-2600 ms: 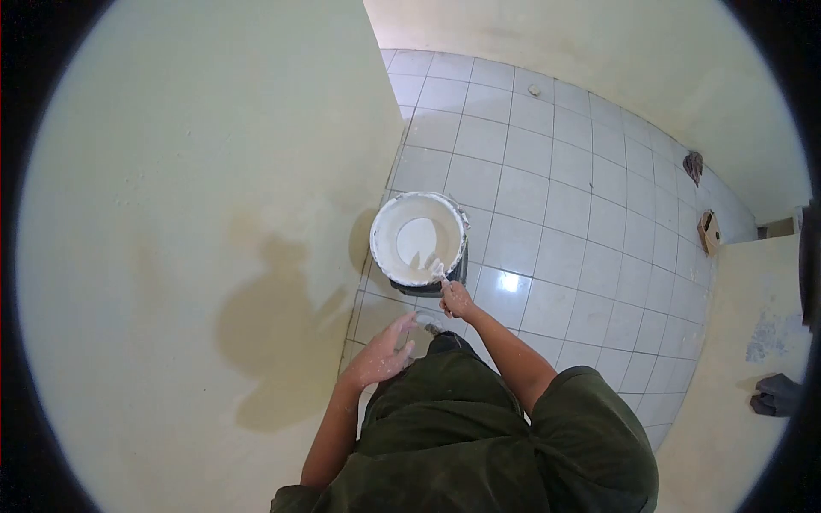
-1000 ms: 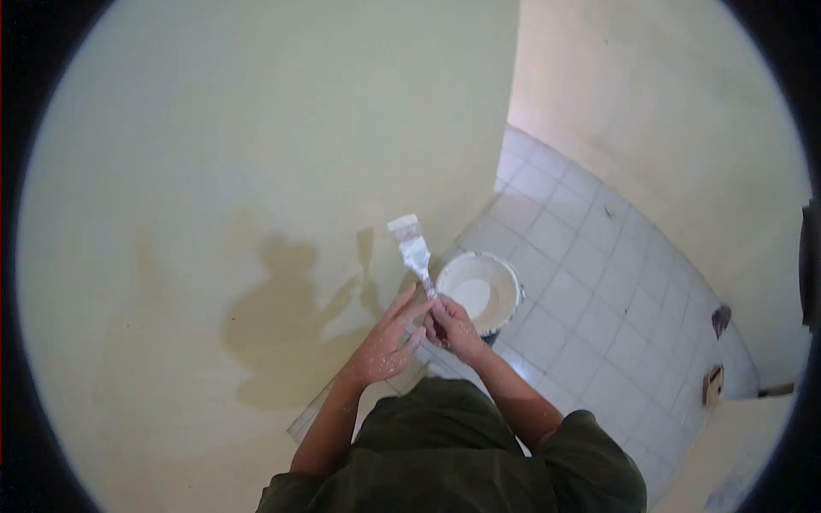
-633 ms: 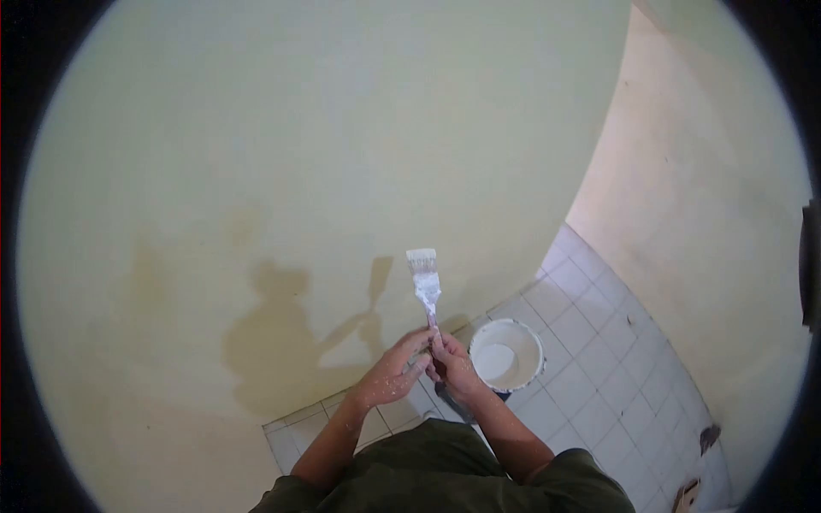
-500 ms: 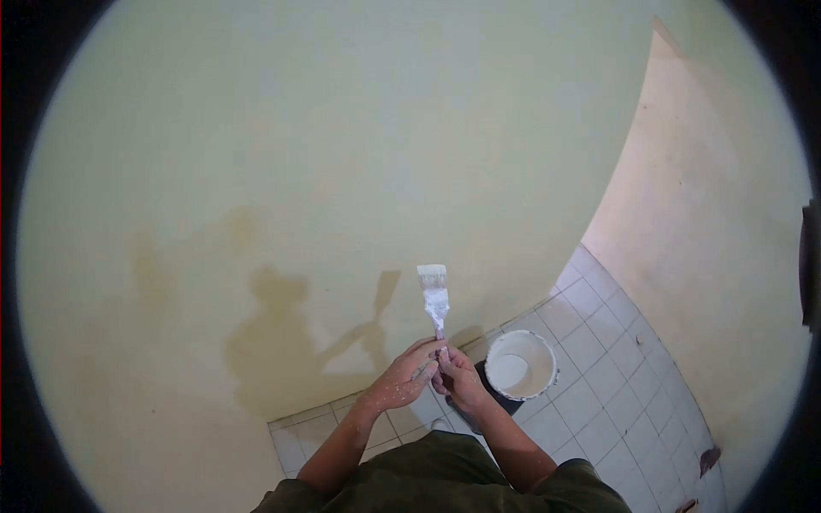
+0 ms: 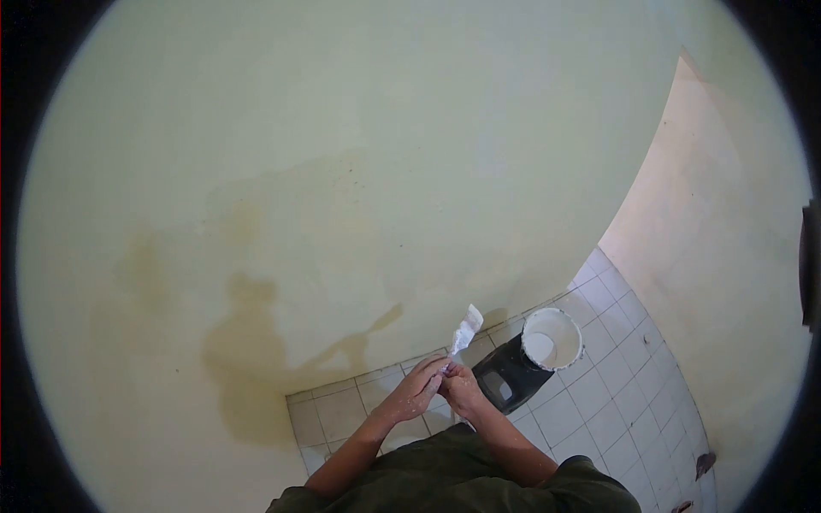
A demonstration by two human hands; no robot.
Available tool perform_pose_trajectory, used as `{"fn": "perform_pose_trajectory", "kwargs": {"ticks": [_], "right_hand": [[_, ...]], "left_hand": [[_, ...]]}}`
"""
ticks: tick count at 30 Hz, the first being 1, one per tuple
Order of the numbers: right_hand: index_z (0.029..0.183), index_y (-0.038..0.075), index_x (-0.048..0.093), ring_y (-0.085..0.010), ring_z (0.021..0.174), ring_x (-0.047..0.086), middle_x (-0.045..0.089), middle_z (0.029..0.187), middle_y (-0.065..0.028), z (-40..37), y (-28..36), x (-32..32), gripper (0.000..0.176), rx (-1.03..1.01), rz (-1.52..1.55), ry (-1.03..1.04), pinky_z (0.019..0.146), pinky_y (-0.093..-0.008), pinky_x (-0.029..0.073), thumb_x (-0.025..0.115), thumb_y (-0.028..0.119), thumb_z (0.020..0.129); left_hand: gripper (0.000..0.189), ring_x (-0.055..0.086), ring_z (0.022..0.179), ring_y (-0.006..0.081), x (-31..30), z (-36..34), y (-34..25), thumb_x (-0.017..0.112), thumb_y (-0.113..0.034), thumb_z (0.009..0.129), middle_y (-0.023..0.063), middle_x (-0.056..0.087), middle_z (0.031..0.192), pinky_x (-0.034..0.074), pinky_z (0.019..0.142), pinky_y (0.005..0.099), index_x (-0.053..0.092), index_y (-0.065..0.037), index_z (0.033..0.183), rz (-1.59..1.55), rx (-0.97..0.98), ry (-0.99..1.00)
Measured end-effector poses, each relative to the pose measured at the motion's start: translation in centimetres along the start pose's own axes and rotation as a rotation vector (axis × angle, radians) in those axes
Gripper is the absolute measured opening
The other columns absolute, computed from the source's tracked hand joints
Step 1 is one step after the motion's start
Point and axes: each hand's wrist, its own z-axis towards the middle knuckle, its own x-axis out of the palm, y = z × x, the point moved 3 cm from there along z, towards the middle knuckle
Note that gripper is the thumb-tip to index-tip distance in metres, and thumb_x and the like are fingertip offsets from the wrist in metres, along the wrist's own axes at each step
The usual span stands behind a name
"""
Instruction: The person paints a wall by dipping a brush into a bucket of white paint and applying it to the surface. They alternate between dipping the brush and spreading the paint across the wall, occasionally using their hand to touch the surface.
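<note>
Both my hands meet around the handle of a paintbrush [image 5: 466, 331], low in front of my body. White paint coats its head, which points up and tilts to the right. My left hand [image 5: 416, 391], flecked with white paint, is closed at the handle from the left side. Against it, my right hand [image 5: 463, 392] wraps the handle from the right, its fingers curled. Most of the handle is hidden between them. To the right stands a white paint bucket [image 5: 579, 350] with white paint inside and smears on its rim.
A black stool-like stand or container [image 5: 505, 374] is just left of and partly behind the bucket. The pale yellow-green wall [image 5: 410, 171] ahead carries my shadow and some darker patches. Light floor tiles [image 5: 590, 398] run to the right-hand wall [image 5: 727, 231]. Small brown debris [image 5: 705, 464] lies at lower right.
The paintbrush has turned from nearly upright to tilted right, showing its narrower side. Both hands sit slightly lower. The view has shifted, so the bucket appears farther right and more of the black object shows.
</note>
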Motion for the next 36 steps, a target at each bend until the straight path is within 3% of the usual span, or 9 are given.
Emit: {"fn": "perform_pose_trajectory", "kwargs": {"ticks": [8,12,13,16,17,23,26,29,36], "right_hand": [[0.126,-0.003,0.061,-0.0224,0.101,0.070,0.070,0.118,-0.0119,-2.5,1.0,2.3,0.027,-0.100,-0.180,-0.011,0.091,-0.0380,0.058,0.061,0.000,0.099],[0.119,0.002,0.058,-0.0171,0.085,0.064,0.065,0.100,-0.0066,-0.6,1.4,0.8,0.021,-0.205,-0.143,-0.045,0.077,-0.0320,0.055,0.061,-0.003,0.098],[0.116,0.002,0.055,-0.0149,0.075,0.058,0.060,0.091,-0.0055,-0.3,1.9,1.0,0.014,-0.174,-0.169,-0.203,0.068,-0.0306,0.050,0.058,0.002,0.103],[0.118,0.002,0.053,-0.0135,0.071,0.055,0.058,0.089,-0.0061,2.1,2.8,-1.4,0.014,-0.129,-0.211,-0.309,0.064,-0.0299,0.046,0.056,0.009,0.106],[0.111,0.002,0.055,-0.0117,0.065,0.050,0.056,0.082,-0.0042,2.8,3.0,-1.8,0.018,-0.167,-0.237,-0.328,0.058,-0.0288,0.041,0.056,0.020,0.108],[0.086,0.004,0.062,-0.0074,0.056,0.047,0.052,0.066,0.0028,8.0,4.7,-2.1,0.041,-0.091,-0.310,-0.459,0.052,-0.0276,0.038,0.058,0.040,0.107],[0.079,0.006,0.058,-0.0061,0.049,0.038,0.044,0.060,0.0038,11.9,5.4,-1.8,0.045,-0.182,-0.415,-0.506,0.048,-0.0253,0.029,0.054,0.038,0.110],[0.077,0.005,0.058,-0.0049,0.051,0.037,0.044,0.060,0.0048,15.2,6.7,-0.9,0.049,-0.357,-0.487,-0.476,0.048,-0.0252,0.028,0.054,0.042,0.110],[0.073,0.003,0.060,-0.0056,0.053,0.041,0.047,0.060,0.0039,18.8,7.6,0.2,0.053,-0.442,-0.380,-0.400,0.050,-0.0257,0.031,0.054,0.043,0.109]], "left_hand": [[0.051,0.040,0.147,0.0387,-0.8,-2.6,-0.8,0.050,-0.011,0.102,0.0240,0.043,0.156,0.030,0.123,0.0419,0.044,0.001,0.152,-0.082,0.113,0.017],[0.061,0.039,0.148,0.0376,-2.8,-1.5,-0.4,0.058,-0.006,0.097,0.0228,0.041,0.159,0.030,0.124,0.0425,0.040,-0.001,0.155,-0.006,0.057,0.077],[0.063,0.039,0.148,0.0374,-3.8,-1.1,0.0,0.059,-0.005,0.096,0.0224,0.040,0.159,0.030,0.124,0.0428,0.039,-0.002,0.155,0.024,0.032,0.103],[0.064,0.039,0.148,0.0371,-6.7,-0.4,1.5,0.060,-0.004,0.094,0.0212,0.041,0.159,0.031,0.123,0.0441,0.041,-0.004,0.155,0.093,-0.015,0.128],[0.063,0.040,0.148,0.0371,-7.9,-0.1,1.9,0.060,-0.004,0.094,0.0209,0.042,0.159,0.031,0.123,0.0446,0.042,-0.004,0.154,0.118,-0.026,0.125],[0.060,0.042,0.146,0.0365,-13.9,1.7,1.8,0.061,-0.004,0.093,0.0194,0.045,0.157,0.033,0.122,0.0444,0.047,-0.006,0.151,0.198,-0.172,0.156],[0.056,0.045,0.145,0.0367,-16.9,3.7,2.2,0.061,-0.003,0.092,0.0187,0.048,0.154,0.035,0.120,0.0447,0.052,-0.006,0.147,0.271,-0.223,0.090],[0.052,0.047,0.142,0.0372,-19.3,5.8,2.6,0.062,-0.002,0.091,0.0181,0.051,0.152,0.037,0.120,0.0444,0.055,-0.005,0.143,0.312,-0.178,-0.028],[0.045,0.051,0.139,0.0365,-20.9,11.4,2.5,0.058,0.002,0.092,0.0162,0.053,0.149,0.042,0.116,0.0447,0.060,-0.006,0.136,0.451,-0.071,-0.034]]}}
